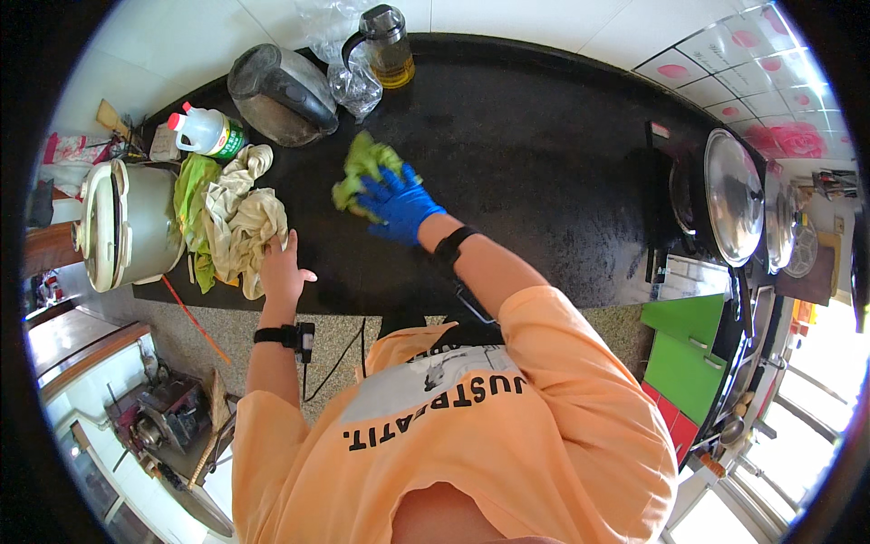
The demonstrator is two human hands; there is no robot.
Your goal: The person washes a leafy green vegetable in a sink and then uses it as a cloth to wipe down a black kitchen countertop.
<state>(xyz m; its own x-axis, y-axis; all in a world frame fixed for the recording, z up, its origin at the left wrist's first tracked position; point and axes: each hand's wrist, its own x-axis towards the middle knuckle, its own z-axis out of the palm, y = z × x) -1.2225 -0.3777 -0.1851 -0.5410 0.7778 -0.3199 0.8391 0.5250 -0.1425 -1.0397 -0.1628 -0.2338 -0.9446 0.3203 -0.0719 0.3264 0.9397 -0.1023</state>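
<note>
My right hand, in a blue glove, presses a green cloth onto the black countertop, left of its middle. The cloth is bunched under and beyond the fingers. My bare left hand rests at the counter's front left, its fingertips against a crumpled beige cloth; whether they grip it I cannot tell. Beside that cloth lies another green cloth, partly covered by the beige one.
An electric kettle, a plastic bag and a glass oil jug stand at the back left. A white jug with a red cap and a rice cooker stand further left. A lidded pan is at the right.
</note>
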